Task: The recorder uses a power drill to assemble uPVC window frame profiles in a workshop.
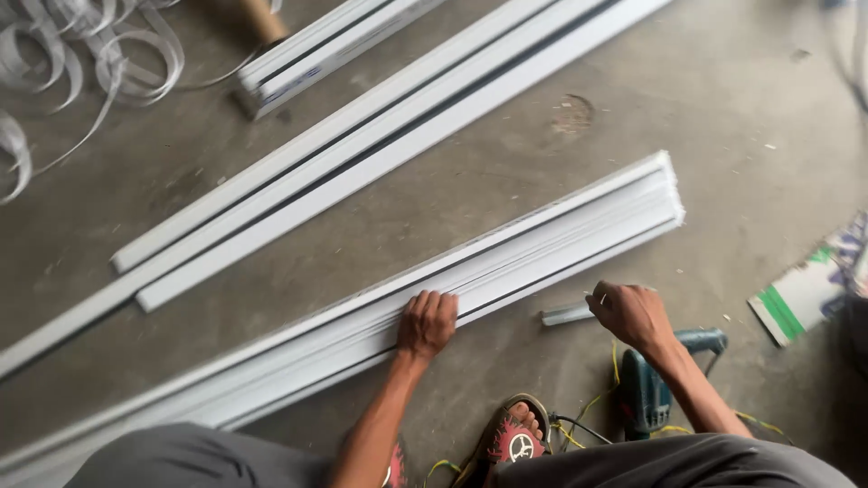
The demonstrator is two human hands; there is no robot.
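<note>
Head view: a person crouches over a concrete floor (506,181).
Left fingers (432,305): lying flat, close together, pressed on a long white profile (561,237).
Left hand (426,323): rests on the near edge of this profile.
Right fingers (604,303): curled around a short grey metal piece (565,315), pinching its end.
Right hand (633,314): just beside the profile, above the floor.
Behind the wrist: a green power drill (646,390) with yellow cable.
Farther: more white profiles (380,136), coiled white strips (81,45).

Soft even daylight, faint shadows, mild motion blur, corners slightly smeared.
</note>
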